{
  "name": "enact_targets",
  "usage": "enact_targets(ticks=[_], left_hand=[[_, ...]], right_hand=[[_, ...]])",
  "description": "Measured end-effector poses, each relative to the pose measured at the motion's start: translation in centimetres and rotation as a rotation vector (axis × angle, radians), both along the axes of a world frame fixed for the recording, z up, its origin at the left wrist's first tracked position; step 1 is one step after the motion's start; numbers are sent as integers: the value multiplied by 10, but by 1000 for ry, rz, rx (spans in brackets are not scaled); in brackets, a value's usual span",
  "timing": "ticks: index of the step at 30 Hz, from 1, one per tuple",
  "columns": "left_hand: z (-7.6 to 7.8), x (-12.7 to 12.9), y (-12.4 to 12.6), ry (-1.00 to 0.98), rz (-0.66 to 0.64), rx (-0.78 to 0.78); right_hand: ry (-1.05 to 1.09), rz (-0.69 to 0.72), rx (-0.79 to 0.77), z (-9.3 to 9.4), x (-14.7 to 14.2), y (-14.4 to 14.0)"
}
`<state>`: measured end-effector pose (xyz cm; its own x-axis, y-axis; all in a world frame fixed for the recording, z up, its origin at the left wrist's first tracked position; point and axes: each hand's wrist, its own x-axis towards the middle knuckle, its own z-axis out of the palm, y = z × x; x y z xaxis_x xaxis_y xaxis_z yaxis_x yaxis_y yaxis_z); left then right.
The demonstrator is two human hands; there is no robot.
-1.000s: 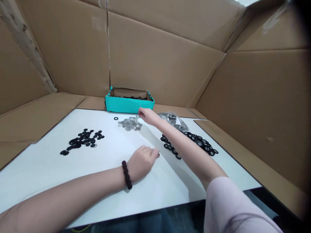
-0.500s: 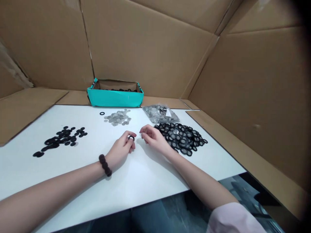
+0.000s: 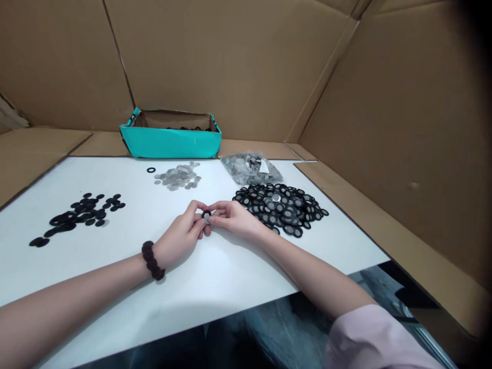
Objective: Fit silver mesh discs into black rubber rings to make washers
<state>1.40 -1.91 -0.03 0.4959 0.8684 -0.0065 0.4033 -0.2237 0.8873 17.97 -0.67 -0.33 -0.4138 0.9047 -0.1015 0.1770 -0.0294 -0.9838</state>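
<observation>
My left hand, with a dark bead bracelet on its wrist, and my right hand meet fingertip to fingertip over the middle of the white table. Between them they pinch a small black ring with a grey disc in it. A pile of black rings with grey centres lies just right of my right hand. A small heap of grey discs lies farther back, and a scatter of plain black rings lies at the left.
A teal box holding black rings stands at the back edge. A clear bag of grey discs lies behind the right pile. One lone black ring sits near the grey heap. Cardboard walls enclose the table.
My right hand came back from the grey disc heap to the table's middle and met my left hand, which lifted a black ring. The two hands now hold the ring together.
</observation>
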Motion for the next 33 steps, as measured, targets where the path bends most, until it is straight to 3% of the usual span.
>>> enact_targets(ticks=[12, 25, 33], left_hand=[[4, -2, -2, 82, -81, 106], [4, -1, 6, -81, -23, -150], [9, 0, 4, 60, 94, -34]], right_hand=[[20, 74, -27, 0, 5, 5], [-6, 33, 14, 1, 3, 3], [-61, 39, 126, 3, -1, -3]])
